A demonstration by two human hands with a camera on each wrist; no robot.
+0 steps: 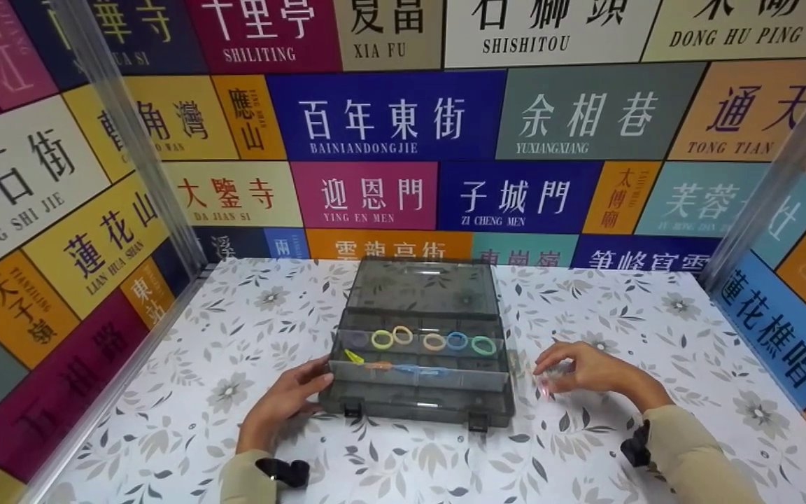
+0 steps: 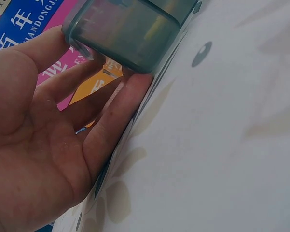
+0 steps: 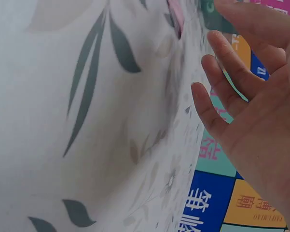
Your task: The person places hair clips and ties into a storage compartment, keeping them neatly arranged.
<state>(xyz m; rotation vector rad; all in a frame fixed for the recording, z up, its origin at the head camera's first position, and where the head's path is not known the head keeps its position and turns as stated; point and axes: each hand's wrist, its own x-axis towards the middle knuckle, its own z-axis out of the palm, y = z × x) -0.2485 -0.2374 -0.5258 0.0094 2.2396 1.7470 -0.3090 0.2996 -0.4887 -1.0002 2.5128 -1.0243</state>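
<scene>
A dark translucent compartment box (image 1: pixel 420 404) stands on the table, its lid (image 1: pixel 425 288) raised at the back. Pastel rings (image 1: pixel 457 341) show along its rear divider; yellow-green, orange and blue pieces (image 1: pixel 417 369) lie along the front section, their kind unclear. My left hand (image 1: pixel 291 392) touches the box's left side, and the left wrist view shows fingertips against its corner and lower edge. Right of the box, my right hand (image 1: pixel 578 367) hovers with loosely bent, parted fingers. Just by its thumb is a small pinkish item (image 1: pixel 545 387), partly see-through; its kind cannot be told.
A white leaf-patterned cloth (image 1: pixel 235 336) covers the table. Walls with coloured sign panels (image 1: pixel 382 119) rise behind and on both sides. Clear upright posts (image 1: pixel 770 175) stand at the back corners.
</scene>
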